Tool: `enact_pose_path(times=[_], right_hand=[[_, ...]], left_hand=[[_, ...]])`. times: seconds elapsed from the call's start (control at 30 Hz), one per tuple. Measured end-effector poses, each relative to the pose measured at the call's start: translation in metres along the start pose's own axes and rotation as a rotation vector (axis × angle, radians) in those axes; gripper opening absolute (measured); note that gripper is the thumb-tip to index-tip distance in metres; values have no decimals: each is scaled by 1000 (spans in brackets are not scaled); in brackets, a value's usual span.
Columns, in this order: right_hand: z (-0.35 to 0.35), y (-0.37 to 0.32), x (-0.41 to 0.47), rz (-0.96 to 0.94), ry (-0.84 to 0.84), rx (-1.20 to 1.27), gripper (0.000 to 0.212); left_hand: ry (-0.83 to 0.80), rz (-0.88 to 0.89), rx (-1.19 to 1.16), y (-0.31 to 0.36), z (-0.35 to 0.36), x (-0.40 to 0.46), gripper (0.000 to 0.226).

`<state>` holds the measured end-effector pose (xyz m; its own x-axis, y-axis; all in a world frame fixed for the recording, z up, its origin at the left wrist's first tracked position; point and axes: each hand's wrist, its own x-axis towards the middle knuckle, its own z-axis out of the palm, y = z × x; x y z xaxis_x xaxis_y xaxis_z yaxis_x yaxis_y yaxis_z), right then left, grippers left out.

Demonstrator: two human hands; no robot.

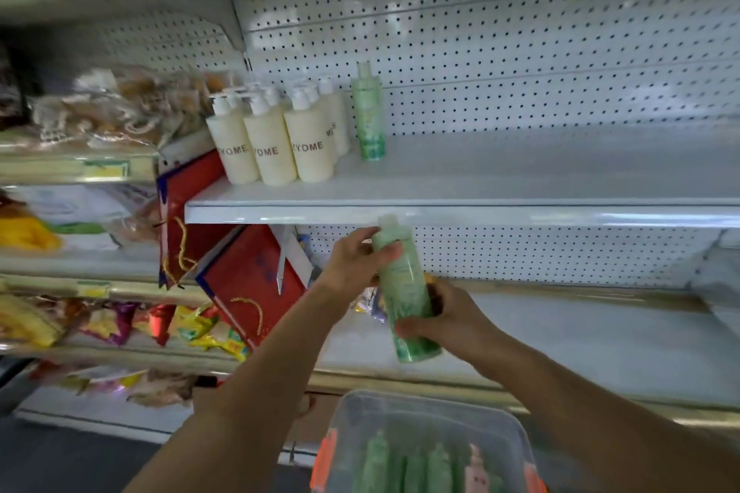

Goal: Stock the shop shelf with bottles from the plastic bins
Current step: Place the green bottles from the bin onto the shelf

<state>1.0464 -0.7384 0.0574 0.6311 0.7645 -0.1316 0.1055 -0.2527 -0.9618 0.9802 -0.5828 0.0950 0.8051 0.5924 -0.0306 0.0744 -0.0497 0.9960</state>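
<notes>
Both hands, left (352,258) and right (444,316), gripped a green bottle (404,288) below the shelf (460,212), above a bin (424,404).

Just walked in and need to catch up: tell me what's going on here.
A person is stocking a shop shelf. Both hands, left hand near the top and right hand lower down, hold a tall green plastic bottle below the white metal shelf, where one matching green bottle stands beside cream bottles. More wait in the clear plastic bin.

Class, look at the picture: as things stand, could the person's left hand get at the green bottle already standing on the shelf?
Probably not yet: the left hand grips the held green bottle together with the right hand. The path up to the shelved green bottle looks unobstructed.
</notes>
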Motion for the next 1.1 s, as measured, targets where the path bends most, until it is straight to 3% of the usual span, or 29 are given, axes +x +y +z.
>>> enact_pose_path(times=[0.13,0.33,0.7,0.87,1.03,1.1], right_hand=[[0,-39,4,-56,91,-33,51],[1,-90,32,-179,183,-19,50],[17,-138,119,-318,306,-28,57],[26,-135,161,-318,360,-46,56],[28,-133,193,-306,394,-82,56],[27,-134,205,-295,406,-120,58]], left_hand=[[-16,105,8,40,-11,8,37],[-63,242,48,95,-32,30,43],[19,394,184,146,-70,92,40],[36,447,294,150,-79,125,20],[6,515,483,154,-84,152,67],[2,555,625,156,-86,162,66]])
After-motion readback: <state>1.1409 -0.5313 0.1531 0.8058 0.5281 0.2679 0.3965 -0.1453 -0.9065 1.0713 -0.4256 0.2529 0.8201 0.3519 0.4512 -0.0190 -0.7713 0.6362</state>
